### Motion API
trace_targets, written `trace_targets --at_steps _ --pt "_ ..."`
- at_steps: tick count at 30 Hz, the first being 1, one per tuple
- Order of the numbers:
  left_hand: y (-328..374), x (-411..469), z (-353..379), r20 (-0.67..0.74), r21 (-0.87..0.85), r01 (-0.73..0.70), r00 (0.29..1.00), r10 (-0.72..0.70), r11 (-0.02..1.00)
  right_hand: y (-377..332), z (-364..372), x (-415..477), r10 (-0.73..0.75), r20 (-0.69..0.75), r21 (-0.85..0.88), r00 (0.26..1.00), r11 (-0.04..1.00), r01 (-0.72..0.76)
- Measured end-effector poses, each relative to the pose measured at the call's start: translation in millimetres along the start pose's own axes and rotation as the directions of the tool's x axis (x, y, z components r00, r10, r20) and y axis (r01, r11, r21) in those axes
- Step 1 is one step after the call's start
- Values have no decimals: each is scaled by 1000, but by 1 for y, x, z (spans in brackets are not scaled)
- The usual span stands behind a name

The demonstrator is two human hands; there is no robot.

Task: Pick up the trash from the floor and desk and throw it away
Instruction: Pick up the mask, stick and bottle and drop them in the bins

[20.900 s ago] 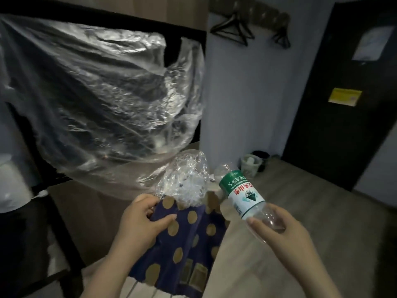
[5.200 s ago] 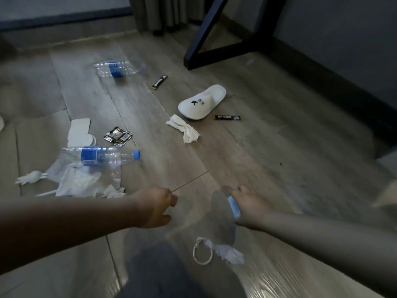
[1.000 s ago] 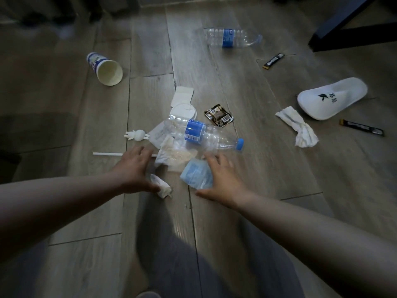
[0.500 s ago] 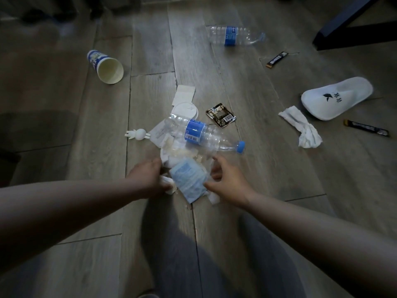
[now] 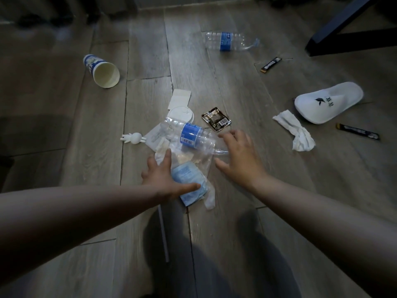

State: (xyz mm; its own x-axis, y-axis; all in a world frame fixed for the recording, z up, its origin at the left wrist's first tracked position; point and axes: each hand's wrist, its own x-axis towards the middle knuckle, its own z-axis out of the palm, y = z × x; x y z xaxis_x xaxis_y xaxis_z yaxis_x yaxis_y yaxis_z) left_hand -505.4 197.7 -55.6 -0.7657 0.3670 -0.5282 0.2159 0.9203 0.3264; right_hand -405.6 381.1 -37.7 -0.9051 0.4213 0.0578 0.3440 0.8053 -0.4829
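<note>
On the wooden floor lies a heap of trash: a clear plastic bottle (image 5: 189, 134) with a blue label, clear plastic wrappers and a light blue packet (image 5: 190, 182). My left hand (image 5: 165, 179) lies over the packet's left side, fingers spread, thumb across its lower part. My right hand (image 5: 238, 158) hovers with spread fingers at the bottle's cap end, which it hides. A white straw (image 5: 163, 235) lies below my left hand. A dark snack wrapper (image 5: 216, 119) and a white lid (image 5: 180, 114) sit just beyond the heap.
A paper cup (image 5: 103, 72) lies on its side at far left, a second bottle (image 5: 229, 40) at the back. A crumpled tissue (image 5: 297, 133), a white slipper (image 5: 328, 104) and two dark sachets (image 5: 270, 64) (image 5: 357, 131) lie right. A small white figurine (image 5: 133, 138) lies left. A dark table leg (image 5: 335, 24) stands top right.
Both hands have opened and spread over the heap. The blue packet now lies under my left hand, and my right hand moved up to the bottle's cap end.
</note>
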Motion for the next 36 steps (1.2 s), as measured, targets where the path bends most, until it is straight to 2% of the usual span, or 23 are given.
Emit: trace_targets --at_steps 6,9,12,15,21,30,36 --pt "23 10 10 0 99 84 996 -85 992 4 5 36 29 191 -122 981 992 -5" --pt "24 12 19 16 146 99 995 -103 984 11 12 37 33 228 -152 973 988 2" --pt "22 12 26 13 187 89 996 -93 978 22 12 32 58 220 -164 974 986 -21" --pt "20 13 27 0 190 76 997 -78 979 35 7 25 137 190 -97 972 988 -120" --pt "23 17 24 -47 168 53 998 -46 984 54 -9 18 253 168 -105 953 966 -238" --pt "38 14 17 -45 81 6 999 -2 997 54 -20 7 274 187 -91 943 961 -261" --pt "43 15 12 -48 60 -15 999 18 998 55 -19 5 337 179 -84 924 941 -327"
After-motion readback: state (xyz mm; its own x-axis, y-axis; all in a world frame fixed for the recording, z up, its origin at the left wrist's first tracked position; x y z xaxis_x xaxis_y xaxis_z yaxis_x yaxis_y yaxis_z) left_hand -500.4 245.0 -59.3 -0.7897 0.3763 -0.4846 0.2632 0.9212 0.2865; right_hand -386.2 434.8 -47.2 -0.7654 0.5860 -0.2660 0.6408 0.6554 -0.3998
